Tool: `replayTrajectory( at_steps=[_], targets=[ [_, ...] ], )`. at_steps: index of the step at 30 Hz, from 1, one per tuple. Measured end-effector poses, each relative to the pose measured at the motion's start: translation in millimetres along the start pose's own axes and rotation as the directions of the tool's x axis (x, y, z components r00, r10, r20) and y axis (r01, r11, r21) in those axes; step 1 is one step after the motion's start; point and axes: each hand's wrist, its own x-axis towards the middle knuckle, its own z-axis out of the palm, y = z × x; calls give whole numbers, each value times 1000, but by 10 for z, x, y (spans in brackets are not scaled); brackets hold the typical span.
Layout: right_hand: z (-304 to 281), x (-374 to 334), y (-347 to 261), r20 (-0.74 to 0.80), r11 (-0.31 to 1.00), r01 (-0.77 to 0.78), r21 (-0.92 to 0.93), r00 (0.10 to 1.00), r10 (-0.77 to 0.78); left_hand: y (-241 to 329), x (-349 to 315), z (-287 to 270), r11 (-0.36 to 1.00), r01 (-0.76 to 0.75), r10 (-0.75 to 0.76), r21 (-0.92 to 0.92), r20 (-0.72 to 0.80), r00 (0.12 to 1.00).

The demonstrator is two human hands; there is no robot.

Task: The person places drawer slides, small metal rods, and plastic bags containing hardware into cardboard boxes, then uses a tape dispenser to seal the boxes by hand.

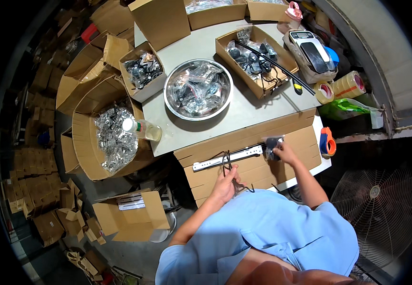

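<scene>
My left hand (224,185) is closed around several thin black bent rods (226,160), whose ends stick out above and to the right of the fingers. In my right hand (286,153) is a clear plastic bag (273,143) with dark parts inside, pinched by the fingers. Between the hands, a white metal rail (227,158) with holes lies aslant on an opened-out flat cardboard box (286,127). A dark strip runs along the rail's far side. The bag is at the rail's right end, and the black rods cross over its middle.
Beyond the cardboard stands a steel bowl (169,105) of bagged parts, flanked by cardboard boxes (258,91) of bagged parts. Long black rods (291,76) jut over the right box. A bottle (150,131), an orange-blue tape dispenser (328,142), tape rolls (346,86) and a fan (374,192) are around.
</scene>
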Motion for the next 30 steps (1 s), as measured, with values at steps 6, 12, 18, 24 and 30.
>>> replayTrajectory(
  at_steps=[6, 12, 18, 24, 30],
  targets=[
    [70, 74, -1005, -350, 949, 229, -217, 889, -295, 149, -73, -55, 981, -190, 191, 28, -41, 981],
    [513, 823, -2848, 52, 738, 643, -202, 760, -648, 261, -135, -170, 976, -216, 216, 20, -174, 961],
    [1360, 1601, -3481, 214, 272, 680, -681, 540, -814, 257, -276, -166, 967, -256, 251, 1, -196, 948],
    [807, 1182, -3643, 49, 537, 788, -301, 576, -816, 388, -302, -305, 975, -220, 221, 28, -214, 952],
    [-210, 350, -2070, -8, 949, 282, 144, 959, -284, 509, -164, -259, 977, -210, 211, 31, -236, 948]
  ],
)
